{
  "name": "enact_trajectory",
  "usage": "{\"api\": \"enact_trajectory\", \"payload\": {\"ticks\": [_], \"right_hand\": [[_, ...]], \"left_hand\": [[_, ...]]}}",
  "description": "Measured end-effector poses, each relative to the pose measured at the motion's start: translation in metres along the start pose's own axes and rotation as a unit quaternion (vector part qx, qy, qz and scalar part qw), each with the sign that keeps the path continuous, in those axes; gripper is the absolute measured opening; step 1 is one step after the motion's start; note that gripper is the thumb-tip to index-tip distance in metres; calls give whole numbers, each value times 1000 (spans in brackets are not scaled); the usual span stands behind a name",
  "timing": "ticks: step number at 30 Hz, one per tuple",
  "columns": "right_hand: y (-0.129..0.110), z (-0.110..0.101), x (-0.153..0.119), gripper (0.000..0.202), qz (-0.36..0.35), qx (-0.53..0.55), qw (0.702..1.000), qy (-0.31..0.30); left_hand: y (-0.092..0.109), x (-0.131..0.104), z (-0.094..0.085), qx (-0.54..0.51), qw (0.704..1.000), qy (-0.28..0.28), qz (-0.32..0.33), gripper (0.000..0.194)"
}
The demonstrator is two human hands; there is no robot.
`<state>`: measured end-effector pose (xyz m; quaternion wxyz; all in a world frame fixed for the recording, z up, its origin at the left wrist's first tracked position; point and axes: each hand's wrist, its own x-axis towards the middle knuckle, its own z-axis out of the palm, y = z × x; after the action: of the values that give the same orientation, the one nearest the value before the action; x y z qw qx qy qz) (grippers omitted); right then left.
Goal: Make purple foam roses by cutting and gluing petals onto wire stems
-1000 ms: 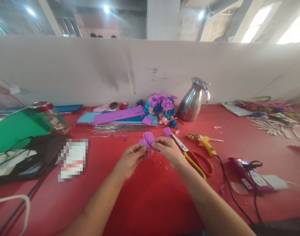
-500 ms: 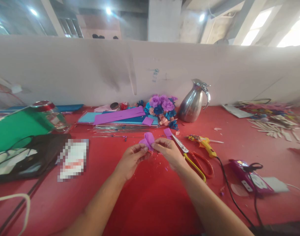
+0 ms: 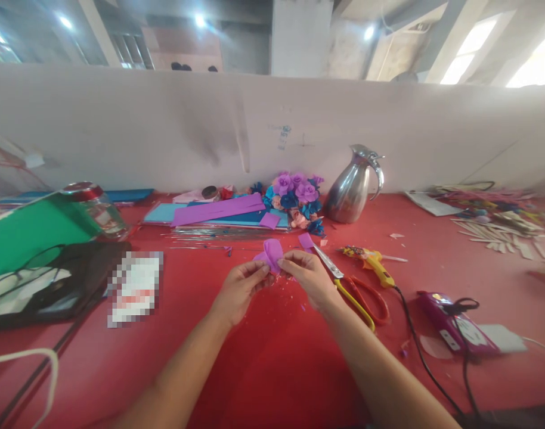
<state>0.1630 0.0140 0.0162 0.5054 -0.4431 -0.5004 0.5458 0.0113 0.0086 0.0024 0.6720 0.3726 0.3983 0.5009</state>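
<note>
A small purple paper flower (image 3: 271,253) is held up over the red table (image 3: 272,369) between both hands. My left hand (image 3: 243,286) pinches its lower left side between thumb and fingers. On the other side, my right hand (image 3: 304,271) has thumb and forefinger closed on its lower right edge. Just beyond the right hand lie scissors (image 3: 337,274) with red and yellow handles, a purple paper piece (image 3: 305,241) at their tip. Purple strips (image 3: 219,210) rest on blue sheets behind, beside a bunch of purple, blue and pink paper flowers (image 3: 294,196).
A steel jug (image 3: 350,187) stands behind. To the right are a yellow glue gun (image 3: 378,268) with a black cord, a purple power box (image 3: 455,325) and wooden sticks (image 3: 491,234). At left are a glass jar (image 3: 100,214), a black bag (image 3: 89,286) and a green board (image 3: 35,232).
The view has shifted very slightly. Both hands keep their hold on the purple flower, whose petals have turned a little between the fingers.
</note>
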Motion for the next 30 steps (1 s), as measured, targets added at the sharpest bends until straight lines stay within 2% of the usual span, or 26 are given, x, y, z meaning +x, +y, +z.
{"api": "enact_trajectory", "payload": {"ticks": [11,18,27,30], "right_hand": [[-1,2,-3,19,-20,29,999,-1],[4,3,-4,15,-29,36,999,-14],[5,3,-1,17,-31,42,999,4],[5,3,-3,17,-40,39,998,10]], "left_hand": [[-2,1,-2,-1,999,-27,19,19],[-1,0,-2,-18,999,-15,25,20],[-1,-2,1,-45,999,-13,16,23],[0,-1,0,-71,997,19,15,24]]}}
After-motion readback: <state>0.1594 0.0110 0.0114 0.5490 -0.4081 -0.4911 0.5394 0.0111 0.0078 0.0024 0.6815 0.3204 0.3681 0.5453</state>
